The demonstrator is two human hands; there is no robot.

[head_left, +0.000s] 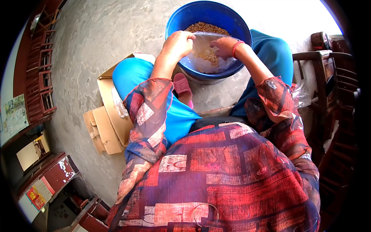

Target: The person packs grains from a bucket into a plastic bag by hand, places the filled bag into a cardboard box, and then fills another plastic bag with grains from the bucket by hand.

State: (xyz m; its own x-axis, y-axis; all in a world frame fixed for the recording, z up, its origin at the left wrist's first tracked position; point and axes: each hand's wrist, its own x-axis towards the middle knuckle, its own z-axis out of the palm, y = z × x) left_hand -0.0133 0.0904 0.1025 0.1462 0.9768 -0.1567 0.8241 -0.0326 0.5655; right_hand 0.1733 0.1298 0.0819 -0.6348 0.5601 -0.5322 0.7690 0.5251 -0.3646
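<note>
My left hand (178, 44) is closed, pinching the upper left edge of a clear plastic bag (201, 40). The bag hangs over the near side of a blue bucket (235, 24), its mouth stretched towards the right. Small tan kernels (209, 57) lie low in the bag, seen through the film. My right hand (225, 47), with a red beaded bracelet (236, 48) at the wrist, is at the bag's mouth, fingers pointing left. Plastic and shadow partly hide those fingers, so their grip is unclear. More tan kernels (206, 27) fill part of the bucket behind the bag.
The bucket stands on a grey concrete floor (96, 34) between my knees. Flattened cardboard (106, 125) lies left of my leg. A dark wooden chair (322, 73) stands close on the right, with crumpled plastic (301, 94) beside it. Wooden furniture (40, 73) lines the far left.
</note>
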